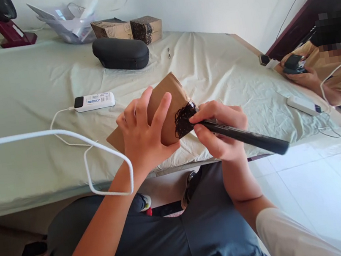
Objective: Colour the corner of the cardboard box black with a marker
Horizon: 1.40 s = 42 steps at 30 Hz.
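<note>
A small brown cardboard box [166, 126] is tilted at the near edge of the table. Across it lies my left hand [145, 129], fingers spread over its top and thumb along the near side, gripping it. My right hand [221, 124] pinches a black marker pen [248, 135], its thick end pointing down to the right. The pen's tip is hidden by my fingers, at the box's right end. Dense black scribble [185, 119] covers that end of the cardboard.
Behind are a black zip case [121, 53], two scribbled cardboard boxes [147, 29] [112, 29] and a plastic basket [71, 29]. A white power bank [94, 101] lies left, its white cable [46, 133] crossing before my left forearm. Another person [334, 65] sits at right holding a dark device.
</note>
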### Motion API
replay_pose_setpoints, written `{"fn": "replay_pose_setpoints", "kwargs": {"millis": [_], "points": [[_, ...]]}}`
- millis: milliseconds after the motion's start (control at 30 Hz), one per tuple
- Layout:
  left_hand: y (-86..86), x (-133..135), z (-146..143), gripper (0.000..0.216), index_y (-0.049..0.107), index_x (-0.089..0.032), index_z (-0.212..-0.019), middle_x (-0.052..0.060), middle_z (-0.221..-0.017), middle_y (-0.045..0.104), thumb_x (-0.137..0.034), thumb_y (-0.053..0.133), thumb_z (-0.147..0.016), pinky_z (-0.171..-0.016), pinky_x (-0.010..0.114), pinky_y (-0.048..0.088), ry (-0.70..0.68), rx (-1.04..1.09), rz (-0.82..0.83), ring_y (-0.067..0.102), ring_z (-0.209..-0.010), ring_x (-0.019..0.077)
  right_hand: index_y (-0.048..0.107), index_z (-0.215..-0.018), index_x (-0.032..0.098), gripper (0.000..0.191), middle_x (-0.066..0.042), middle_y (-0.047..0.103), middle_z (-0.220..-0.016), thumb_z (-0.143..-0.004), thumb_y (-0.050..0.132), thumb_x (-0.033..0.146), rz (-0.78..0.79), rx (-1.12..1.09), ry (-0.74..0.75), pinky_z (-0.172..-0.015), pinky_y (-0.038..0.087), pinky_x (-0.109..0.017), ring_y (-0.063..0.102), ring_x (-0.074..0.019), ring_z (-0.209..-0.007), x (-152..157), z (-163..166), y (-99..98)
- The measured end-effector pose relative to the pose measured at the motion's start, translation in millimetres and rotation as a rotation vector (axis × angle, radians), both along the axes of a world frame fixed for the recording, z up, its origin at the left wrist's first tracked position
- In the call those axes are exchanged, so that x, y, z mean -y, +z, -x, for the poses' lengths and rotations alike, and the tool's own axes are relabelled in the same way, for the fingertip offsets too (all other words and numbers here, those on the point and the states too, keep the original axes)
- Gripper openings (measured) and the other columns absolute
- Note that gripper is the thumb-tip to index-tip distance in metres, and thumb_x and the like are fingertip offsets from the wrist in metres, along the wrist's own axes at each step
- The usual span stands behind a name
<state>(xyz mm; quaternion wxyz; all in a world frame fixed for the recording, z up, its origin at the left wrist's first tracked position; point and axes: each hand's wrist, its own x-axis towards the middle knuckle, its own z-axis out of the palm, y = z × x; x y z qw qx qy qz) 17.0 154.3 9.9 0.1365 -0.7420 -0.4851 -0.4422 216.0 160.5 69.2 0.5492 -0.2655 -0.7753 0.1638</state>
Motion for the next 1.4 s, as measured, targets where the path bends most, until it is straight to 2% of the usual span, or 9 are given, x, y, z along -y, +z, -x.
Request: {"fn": "replay_pose_setpoints", "kwargs": {"millis": [133, 300, 500, 667, 800, 967, 1233, 1400], "points": [[1.7, 4.4, -3.0, 0.099, 0.039, -0.031, -0.171, 0.02, -0.174, 0.042, -0.048, 0.083, -0.084, -0.118, 0.068, 0.038, 0.047, -0.058, 0.054, 0.048, -0.15, 0.0523, 0.067, -0.083, 0.026, 0.01, 0.005, 0.063, -0.065, -0.084, 0.066, 0.016, -0.088, 0.032, 0.021, -0.057, 0.048, -0.031, 0.052, -0.0121, -0.052, -10.2, 1.9, 1.2], [2.4, 5.4, -5.5, 0.094, 0.042, -0.033, -0.17, 0.017, -0.177, 0.04, -0.05, 0.082, -0.085, -0.121, 0.068, 0.034, 0.063, -0.06, 0.127, 0.044, -0.154, 0.0521, 0.066, -0.087, 0.026, 0.012, 0.005, 0.066, -0.067, -0.087, 0.067, 0.014, -0.133, 0.119, -0.02, -0.057, 0.05, -0.03, 0.051, -0.0116, -0.051, -11.0, 3.4, 1.2], [0.1, 2.8, -2.1, 0.101, 0.04, -0.032, -0.17, 0.017, -0.176, 0.04, -0.047, 0.084, -0.081, -0.121, 0.069, 0.035, 0.053, -0.057, 0.108, 0.043, -0.154, 0.0527, 0.067, -0.09, 0.026, 0.012, 0.006, 0.064, -0.067, -0.091, 0.066, 0.015, -0.148, 0.005, -0.073, -0.049, 0.044, -0.026, 0.051, -0.0095, -0.05, -10.0, 6.4, -4.4], [-1.0, 2.8, 2.6, 0.105, 0.04, -0.033, -0.17, 0.017, -0.177, 0.038, -0.042, 0.085, -0.077, -0.121, 0.071, 0.035, 0.015, -0.051, 0.099, 0.042, -0.154, 0.0538, 0.069, -0.091, 0.025, 0.005, 0.005, 0.061, -0.066, -0.095, 0.07, 0.025, -0.102, -0.107, -0.126, -0.049, 0.044, -0.028, 0.05, -0.0104, -0.05, -12.0, 5.5, -11.5], [-0.6, 3.8, 4.4, 0.109, 0.038, -0.033, -0.172, 0.017, -0.177, 0.038, -0.042, 0.086, -0.075, -0.122, 0.071, 0.035, 0.003, -0.045, 0.095, 0.041, -0.155, 0.0539, 0.07, -0.093, 0.026, 0.011, 0.004, 0.059, -0.066, -0.101, 0.069, 0.034, -0.081, -0.204, -0.123, -0.049, 0.042, -0.031, 0.048, -0.0111, -0.05, -15.7, 4.1, -17.6], [-1.6, 4.2, 7.1, 0.113, 0.037, -0.032, -0.173, 0.018, -0.177, 0.037, -0.041, 0.089, -0.073, -0.121, 0.07, 0.037, 0.007, -0.065, 0.083, 0.042, -0.156, 0.0543, 0.072, -0.097, 0.027, 0.008, 0.005, 0.059, -0.065, -0.103, 0.07, 0.031, -0.035, -0.248, -0.083, -0.049, 0.038, -0.03, 0.048, -0.0104, -0.05, -21.1, 1.3, -21.5], [-1.9, 5.3, 12.6, 0.116, 0.032, -0.033, -0.175, 0.018, -0.177, 0.039, -0.046, 0.089, -0.074, -0.121, 0.07, 0.038, 0.015, -0.078, 0.068, 0.044, -0.156, 0.0538, 0.071, -0.101, 0.029, 0.014, 0.005, 0.058, -0.067, -0.104, 0.069, 0.042, 0.043, -0.34, 0.01, -0.049, 0.042, -0.029, 0.049, -0.0113, -0.052, -30.9, 3.0, -33.3], [-3.8, 4.6, 16.6, 0.118, 0.029, -0.032, -0.175, 0.02, -0.177, 0.039, -0.048, 0.088, -0.075, -0.122, 0.07, 0.038, -0.01, -0.094, 0.037, 0.045, -0.155, 0.0539, 0.07, -0.1, 0.028, 0.019, 0.006, 0.056, -0.068, -0.103, 0.07, 0.047, 0.099, -0.37, 0.008, -0.052, 0.048, -0.029, 0.05, -0.0119, -0.055, -31.3, 6.4, -35.4]]}}
